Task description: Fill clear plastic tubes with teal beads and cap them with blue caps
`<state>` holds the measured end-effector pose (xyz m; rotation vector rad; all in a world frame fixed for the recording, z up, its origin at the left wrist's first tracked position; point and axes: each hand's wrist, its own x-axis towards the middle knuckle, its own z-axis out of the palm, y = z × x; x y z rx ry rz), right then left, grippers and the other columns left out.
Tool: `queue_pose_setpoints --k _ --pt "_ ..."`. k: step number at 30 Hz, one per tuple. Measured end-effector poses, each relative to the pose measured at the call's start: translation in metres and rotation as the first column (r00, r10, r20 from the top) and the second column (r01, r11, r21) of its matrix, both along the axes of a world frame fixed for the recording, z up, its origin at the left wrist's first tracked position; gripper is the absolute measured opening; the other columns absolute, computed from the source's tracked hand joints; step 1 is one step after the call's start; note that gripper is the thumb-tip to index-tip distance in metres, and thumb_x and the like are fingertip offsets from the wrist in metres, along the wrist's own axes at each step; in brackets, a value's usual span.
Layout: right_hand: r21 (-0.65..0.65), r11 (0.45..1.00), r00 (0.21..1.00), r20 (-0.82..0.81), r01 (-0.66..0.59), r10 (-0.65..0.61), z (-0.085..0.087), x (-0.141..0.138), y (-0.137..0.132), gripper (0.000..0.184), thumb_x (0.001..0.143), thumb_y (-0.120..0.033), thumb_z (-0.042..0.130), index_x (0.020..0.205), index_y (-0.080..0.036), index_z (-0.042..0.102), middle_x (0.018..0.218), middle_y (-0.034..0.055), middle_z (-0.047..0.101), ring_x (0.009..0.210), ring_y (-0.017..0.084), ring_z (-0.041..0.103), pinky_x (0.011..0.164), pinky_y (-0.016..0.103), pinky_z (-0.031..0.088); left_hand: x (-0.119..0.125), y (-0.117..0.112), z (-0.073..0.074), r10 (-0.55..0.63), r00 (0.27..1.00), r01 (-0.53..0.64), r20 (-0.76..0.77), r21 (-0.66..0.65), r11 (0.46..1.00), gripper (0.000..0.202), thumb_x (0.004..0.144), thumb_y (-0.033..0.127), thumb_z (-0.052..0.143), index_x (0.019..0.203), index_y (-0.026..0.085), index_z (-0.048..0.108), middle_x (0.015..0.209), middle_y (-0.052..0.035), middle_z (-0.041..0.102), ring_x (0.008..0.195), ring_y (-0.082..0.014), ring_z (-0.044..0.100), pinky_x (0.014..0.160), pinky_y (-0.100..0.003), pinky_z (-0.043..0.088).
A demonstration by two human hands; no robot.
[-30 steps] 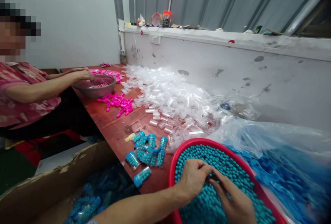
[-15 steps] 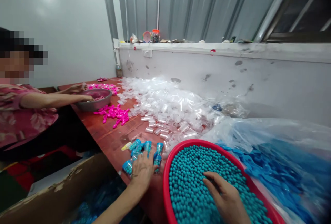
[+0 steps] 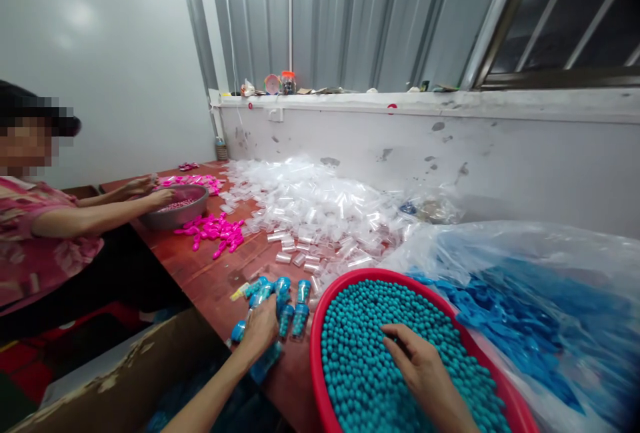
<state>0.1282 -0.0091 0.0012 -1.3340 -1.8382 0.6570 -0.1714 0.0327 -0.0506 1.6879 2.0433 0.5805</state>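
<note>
My left hand [image 3: 260, 330] is curled over a few clear tubes filled with teal beads and capped in blue [image 3: 293, 303], at the near edge of the red-brown table [image 3: 210, 273]. One tube pokes out at each side of the hand. My right hand [image 3: 415, 366] lies open, fingers stretched out, on the teal beads [image 3: 360, 340] that fill a red basin [image 3: 316, 346].
A heap of empty clear tubes [image 3: 320, 206] covers the table's middle. A plastic bag of blue caps [image 3: 525, 300] lies right of the basin. A cardboard box [image 3: 125, 380] stands below the table edge. At far left a person [image 3: 50, 246] works over a metal bowl [image 3: 175, 210] beside pink pieces [image 3: 215, 230].
My left hand left the basin, reached the filled tubes on the table and has drawn back toward the edge, curled over some. My right hand stayed on the beads. The view tilted up.
</note>
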Motion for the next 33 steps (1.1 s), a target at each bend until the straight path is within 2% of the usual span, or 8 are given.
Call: queue_pose_setpoints --k 6,9,11,14,17,23,30,33 --pt "-0.147 0.989 0.990 -0.141 0.006 -0.027 0.003 -0.005 0.001 0.024 0.076 -0.040 0.051 0.082 -0.020 0.063 0.059 -0.0011 0.056 0.056 0.014 0.054 0.049 0.021 0.042 -0.005 -0.004 0.014 -0.028 0.865 0.002 0.501 0.053 0.999 0.031 0.076 0.031 0.045 0.105 0.017 0.046 0.079 -0.0027 0.061 0.058 -0.0147 0.057 0.051 -0.024 0.042" --pt "-0.195 0.979 0.977 -0.212 -0.055 0.013 0.011 -0.016 -0.002 0.022 0.078 -0.036 0.050 0.083 -0.019 0.062 0.055 -0.0030 0.050 0.049 0.011 0.048 0.045 0.021 0.038 0.017 -0.016 0.030 -0.095 0.447 0.068 0.890 0.072 0.995 0.038 0.074 0.032 0.055 0.108 0.022 0.042 0.078 0.0002 0.059 0.053 -0.0119 0.056 0.047 -0.022 0.041" --pt "-0.191 0.976 0.964 -0.262 -0.107 0.055 0.020 -0.026 -0.004 0.020 0.079 -0.033 0.048 0.084 -0.019 0.061 0.056 -0.0039 0.048 0.047 0.010 0.044 0.045 0.020 0.037 0.036 -0.024 0.042 -0.087 0.148 0.123 0.985 0.069 0.990 0.039 0.071 0.029 0.061 0.105 0.022 0.043 0.076 0.0008 0.059 0.055 -0.0121 0.057 0.047 -0.022 0.042" --pt "-0.141 0.984 0.944 -0.324 -0.111 0.060 0.035 -0.039 -0.003 0.017 0.079 -0.030 0.049 0.085 -0.019 0.061 0.062 -0.0035 0.049 0.049 0.009 0.043 0.048 0.020 0.037 0.066 -0.031 0.053 -0.062 -0.003 0.206 0.998 0.061 0.977 0.036 0.069 0.023 0.065 0.100 0.020 0.048 0.076 0.0000 0.060 0.056 -0.0109 0.057 0.048 -0.020 0.042" --pt "-0.089 0.993 0.937 -0.346 -0.079 0.044 0.044 -0.047 0.003 0.016 0.079 -0.028 0.050 0.084 -0.020 0.063 0.067 -0.0021 0.053 0.054 0.010 0.046 0.052 0.021 0.039 0.090 -0.036 0.056 -0.062 -0.030 0.297 0.998 0.068 0.953 0.032 0.069 0.022 0.065 0.098 0.017 0.051 0.074 -0.0006 0.059 0.057 -0.0095 0.056 0.049 -0.019 0.040" --pt "0.004 0.996 0.965 -0.246 -0.092 0.090 0.042 -0.043 0.001 0.016 0.078 -0.027 0.052 0.079 -0.019 0.066 0.069 -0.0001 0.056 0.065 0.013 0.053 0.061 0.023 0.043 0.115 -0.053 0.060 -0.107 0.047 0.315 0.993 0.087 0.945 0.027 0.069 0.024 0.064 0.093 0.015 0.054 0.071 0.0020 0.055 0.054 -0.0063 0.052 0.047 -0.016 0.036" --pt "-0.028 0.996 0.992 -0.095 -0.083 0.080 0.033 -0.026 -0.004 0.026 0.077 -0.040 0.052 0.086 -0.021 0.067 0.058 -0.0007 0.056 0.043 0.011 0.047 0.040 0.021 0.041 0.122 -0.054 0.063 -0.082 0.091 0.276 0.992 0.054 0.960 0.025 0.067 0.021 0.057 0.090 0.015 0.049 0.064 0.0047 0.052 0.047 -0.0057 0.050 0.044 -0.016 0.035" --pt "0.049 0.995 0.996 0.023 -0.082 0.081 0.021 -0.019 -0.004 0.028 0.077 -0.041 0.051 0.091 -0.023 0.068 0.073 0.0042 0.066 0.061 0.017 0.061 0.056 0.024 0.051 0.123 -0.053 0.063 -0.059 0.105 0.281 0.993 0.027 0.959 0.025 0.065 0.019 0.055 0.088 0.016 0.047 0.063 0.0054 0.051 0.044 -0.0056 0.049 0.043 -0.017 0.036"
